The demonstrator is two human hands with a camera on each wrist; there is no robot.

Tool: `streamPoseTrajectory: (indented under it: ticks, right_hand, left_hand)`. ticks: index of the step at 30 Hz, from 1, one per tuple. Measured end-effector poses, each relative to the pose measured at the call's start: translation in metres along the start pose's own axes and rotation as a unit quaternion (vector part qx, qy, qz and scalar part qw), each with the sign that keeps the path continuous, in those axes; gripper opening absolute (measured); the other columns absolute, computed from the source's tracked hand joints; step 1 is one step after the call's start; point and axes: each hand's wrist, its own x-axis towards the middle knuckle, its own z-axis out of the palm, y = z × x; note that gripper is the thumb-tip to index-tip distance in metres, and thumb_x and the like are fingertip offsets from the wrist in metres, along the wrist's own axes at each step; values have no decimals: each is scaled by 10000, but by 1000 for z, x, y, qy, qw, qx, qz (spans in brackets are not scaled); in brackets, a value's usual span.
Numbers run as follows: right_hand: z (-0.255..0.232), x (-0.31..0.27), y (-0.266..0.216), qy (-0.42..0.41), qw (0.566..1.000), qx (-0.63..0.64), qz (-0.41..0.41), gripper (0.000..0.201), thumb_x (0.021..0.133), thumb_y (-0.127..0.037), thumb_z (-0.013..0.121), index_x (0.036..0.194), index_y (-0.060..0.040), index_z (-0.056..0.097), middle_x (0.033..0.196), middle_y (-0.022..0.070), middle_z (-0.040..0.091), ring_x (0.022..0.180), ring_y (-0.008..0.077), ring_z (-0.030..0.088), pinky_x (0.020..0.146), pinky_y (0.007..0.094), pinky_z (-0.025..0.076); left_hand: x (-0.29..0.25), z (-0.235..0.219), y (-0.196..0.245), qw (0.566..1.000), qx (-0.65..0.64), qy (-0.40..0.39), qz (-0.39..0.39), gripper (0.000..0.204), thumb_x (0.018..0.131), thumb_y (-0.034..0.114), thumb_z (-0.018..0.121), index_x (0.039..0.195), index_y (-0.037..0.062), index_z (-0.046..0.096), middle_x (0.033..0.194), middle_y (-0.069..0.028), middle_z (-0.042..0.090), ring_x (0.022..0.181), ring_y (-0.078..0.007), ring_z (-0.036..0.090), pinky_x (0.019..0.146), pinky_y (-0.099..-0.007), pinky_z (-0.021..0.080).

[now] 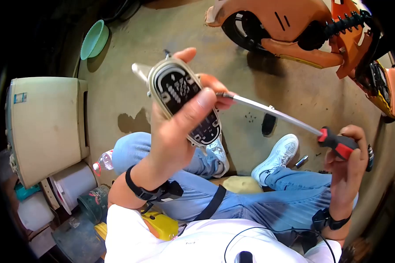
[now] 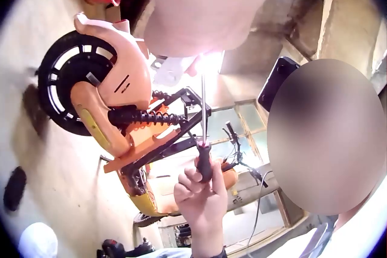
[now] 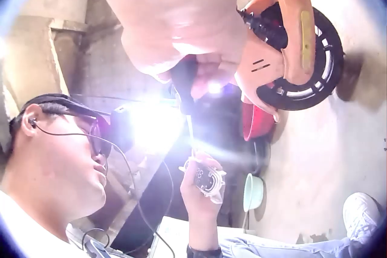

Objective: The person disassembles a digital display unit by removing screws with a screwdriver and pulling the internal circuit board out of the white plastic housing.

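Observation:
My left hand point(image 1: 173, 133) grips an oval device point(image 1: 175, 90) with a dark printed face, raised in front of me, its thumb lying across that face. The screwdriver's metal shaft point(image 1: 278, 116) runs to the left fingers beside the device; its exact contact there is partly hidden. My right hand point(image 1: 349, 164) holds the red and black screwdriver handle point(image 1: 338, 144), well to the right of the device. In the left wrist view the right hand point(image 2: 202, 200) is round the handle point(image 2: 204, 164). The right wrist view shows the left hand point(image 3: 202, 203) holding the device point(image 3: 208, 179).
An orange scooter point(image 1: 294, 26) lies at the upper right. A green basin point(image 1: 95, 39) stands at upper left, a cream cabinet point(image 1: 48, 127) at left, with buckets point(image 1: 74, 184) below it. A dark oblong object point(image 1: 268, 122), scattered small parts and a metal cylinder point(image 1: 301, 161) are on the floor.

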Motion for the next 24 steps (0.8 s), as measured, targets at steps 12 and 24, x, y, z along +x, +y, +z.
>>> streamPoseTrajectory:
  ticks: [12, 24]
  right_hand:
    - [-15, -31, 1, 3, 989, -112, -94, 666, 903, -632, 528, 1147, -14, 493, 958, 85, 509, 665, 92, 487, 562, 197, 362]
    - [-10, -31, 5, 10, 987, -84, -134, 635, 882, -585, 588, 1121, -2, 502, 986, 93, 497, 683, 110, 497, 568, 224, 385]
  left_hand:
    - [-9, -7, 10, 987, -157, -27, 1, 557, 975, 235, 523, 1463, 48, 330, 1101, -161, 602, 891, -235, 650, 771, -353, 542]
    - [-16, 0, 12, 999, -48, -11, 0, 595, 939, 210, 559, 1469, 56, 336, 1044, -143, 619, 846, -203, 635, 746, -312, 520]
